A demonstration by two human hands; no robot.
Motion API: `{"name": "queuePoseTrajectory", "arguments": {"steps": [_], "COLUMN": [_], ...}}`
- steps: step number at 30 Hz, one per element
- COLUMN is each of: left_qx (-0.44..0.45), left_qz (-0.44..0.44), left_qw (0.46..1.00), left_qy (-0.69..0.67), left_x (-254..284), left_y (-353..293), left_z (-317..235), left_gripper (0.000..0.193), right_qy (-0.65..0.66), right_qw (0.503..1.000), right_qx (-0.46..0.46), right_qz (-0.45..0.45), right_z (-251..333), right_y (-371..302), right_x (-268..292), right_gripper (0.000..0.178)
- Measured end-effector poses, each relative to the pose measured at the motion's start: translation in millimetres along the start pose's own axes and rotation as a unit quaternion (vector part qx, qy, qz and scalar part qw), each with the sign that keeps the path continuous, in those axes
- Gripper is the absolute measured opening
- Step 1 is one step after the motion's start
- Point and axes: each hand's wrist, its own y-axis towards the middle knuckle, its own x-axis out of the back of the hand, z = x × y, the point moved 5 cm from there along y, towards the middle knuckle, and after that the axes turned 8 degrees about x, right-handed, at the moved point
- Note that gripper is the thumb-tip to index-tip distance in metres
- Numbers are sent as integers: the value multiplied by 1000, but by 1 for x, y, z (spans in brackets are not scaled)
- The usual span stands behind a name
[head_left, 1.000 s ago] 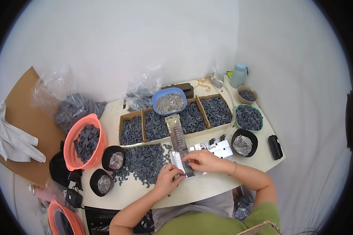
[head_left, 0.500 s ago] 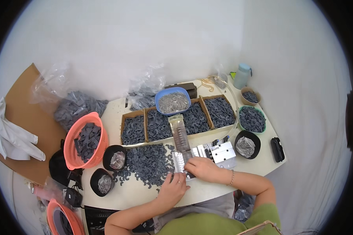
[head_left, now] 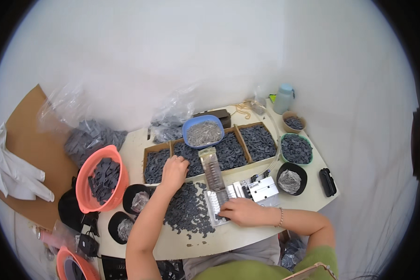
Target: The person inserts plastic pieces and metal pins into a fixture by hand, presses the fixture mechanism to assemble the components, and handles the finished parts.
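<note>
My left hand (head_left: 175, 171) reaches over the second compartment of the divided cardboard tray (head_left: 172, 154), its fingers bent down at the small dark grey parts (head_left: 186, 152). What its fingertips pinch, if anything, is hidden. My right hand (head_left: 244, 211) rests at the near end of a metal fixture (head_left: 213, 205) with a row of white slots. Its fingers are closed at the fixture's edge, over something too small to make out. A clear, ribbed plastic chute (head_left: 211, 169) slopes down to the fixture. Silver blocks (head_left: 263, 188) with air fittings adjoin it on the right.
Loose dark parts (head_left: 186, 210) spread left of the fixture. A blue basin (head_left: 203, 132) of metal pins sits on the tray. Black bowls (head_left: 291, 179) stand on both sides. A coral basket (head_left: 101, 179) is at left; a green-rimmed bowl (head_left: 296, 149) and blue bottle (head_left: 283, 99) at right.
My left hand has moved from the near table edge beside the fixture, up and left to the tray. My right hand stays at the fixture. The whole view has shifted slightly.
</note>
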Motion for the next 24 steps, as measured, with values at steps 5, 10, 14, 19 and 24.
{"name": "queuePoseTrajectory", "arguments": {"steps": [5,10,14,19,24], "left_qx": [4,75,90,29,-85], "left_qz": [33,-16,62,42,1], "left_qw": [997,991,926,950,981], "left_qy": [71,-110,-361,-309,-174], "left_x": [7,15,15,15,7], "left_y": [1,-7,-42,-92,-114], "left_z": [-9,-7,-54,-102,-119], "left_gripper": [8,6,8,14,19], "right_qy": [-136,-189,-252,-123,-74], "right_qw": [981,955,949,965,951], "right_qx": [-100,-172,-172,-209,-281], "right_qz": [-97,-149,-75,-100,-109], "right_z": [-79,-134,-149,-160,-157], "right_y": [10,30,40,37,31], "right_x": [54,69,58,60,67], "right_gripper": [22,15,15,14,18]}}
